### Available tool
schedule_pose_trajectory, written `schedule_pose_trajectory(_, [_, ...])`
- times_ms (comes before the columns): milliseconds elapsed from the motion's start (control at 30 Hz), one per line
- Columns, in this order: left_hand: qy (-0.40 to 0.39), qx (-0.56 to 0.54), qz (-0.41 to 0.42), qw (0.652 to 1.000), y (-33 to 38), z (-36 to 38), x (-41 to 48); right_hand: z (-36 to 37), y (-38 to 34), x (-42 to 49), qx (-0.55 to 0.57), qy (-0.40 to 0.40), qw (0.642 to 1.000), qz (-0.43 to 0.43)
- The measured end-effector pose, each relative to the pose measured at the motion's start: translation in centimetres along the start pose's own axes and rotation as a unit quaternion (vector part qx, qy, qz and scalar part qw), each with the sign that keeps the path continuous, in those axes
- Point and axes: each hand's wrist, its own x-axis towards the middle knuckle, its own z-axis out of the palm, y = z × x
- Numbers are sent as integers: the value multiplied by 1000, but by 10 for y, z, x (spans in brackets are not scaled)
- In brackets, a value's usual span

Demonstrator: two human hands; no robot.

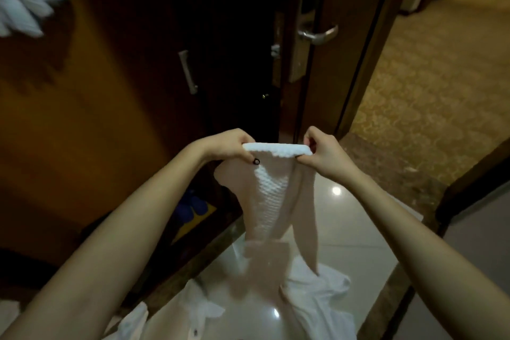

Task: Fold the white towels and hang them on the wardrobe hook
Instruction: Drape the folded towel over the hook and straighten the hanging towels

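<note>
A white textured towel (271, 196) hangs in front of me, held by its folded top edge. My left hand (229, 146) grips the left end of that edge and my right hand (323, 152) pinches the right end. The towel narrows downward and its lower part is blurred above the floor. More white towel fabric (24, 0) hangs at the top left against the brown wardrobe (91, 107). No hook shows in the head view.
The dark wardrobe door with a metal bar handle (188, 72) stands ahead. A room door with a lever handle (317, 33) is open to a patterned carpet (427, 85). Glossy white tiles (353, 229) lie below. Blue slippers (193, 205) sit low in the wardrobe.
</note>
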Motion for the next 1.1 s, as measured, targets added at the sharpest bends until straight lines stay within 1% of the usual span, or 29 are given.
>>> schedule_pose_trajectory(133, [60, -15, -42, 997, -22, -44, -62, -23, -37, 21, 14, 14, 999, -45])
schedule_pose_trajectory(233, [89, -64, -51, 993, -39, -70, -107, -30, -51, 35, 18, -10, 999, -49])
schedule_pose_trajectory(333, [139, -170, -2, 976, -42, -83, -133, -24, -61, 45, -2, -64, 997, -39])
schedule_pose_trajectory(433, [221, -220, 69, 948, -27, -93, -140, 1, -83, 52, -33, -170, 984, -37])
schedule_pose_trajectory(467, [238, -220, 89, 942, -21, -96, -139, 13, -95, 53, -12, -204, 978, -41])
schedule_pose_trajectory(500, [244, -215, 104, 940, -15, -99, -138, 27, -110, 55, 33, -232, 971, -45])
schedule_pose_trajectory(567, [231, -193, 119, 946, -8, -103, -135, 51, -146, 57, 144, -268, 951, -57])
schedule_pose_trajectory(600, [221, -178, 120, 951, -9, -105, -135, 62, -162, 59, 182, -273, 942, -70])
schedule_pose_trajectory(667, [218, -163, 116, 955, -17, -111, -141, 80, -190, 67, 217, -250, 938, -104])
schedule_pose_trajectory(733, [235, -187, 99, 949, -32, -120, -153, 95, -210, 76, 241, -218, 937, -128])
schedule_pose_trajectory(800, [240, -235, 92, 937, -50, -129, -168, 109, -225, 84, 254, -198, 935, -150])
schedule_pose_trajectory(867, [220, -314, 90, 919, -74, -136, -184, 120, -240, 91, 259, -162, 937, -169])
schedule_pose_trajectory(900, [207, -328, 70, 919, -87, -139, -192, 125, -247, 94, 261, -141, 939, -175])
schedule_pose_trajectory(933, [199, -301, 36, 932, -102, -140, -199, 130, -254, 97, 264, -123, 939, -181])
schedule_pose_trajectory(1000, [173, -205, -42, 962, -131, -136, -210, 139, -265, 103, 271, -88, 938, -198])
schedule_pose_trajectory(1067, [158, -156, -87, 971, -153, -131, -218, 145, -274, 109, 271, -45, 937, -217])
schedule_pose_trajectory(1100, [165, -160, -91, 969, -160, -128, -221, 147, -276, 112, 268, -26, 936, -227])
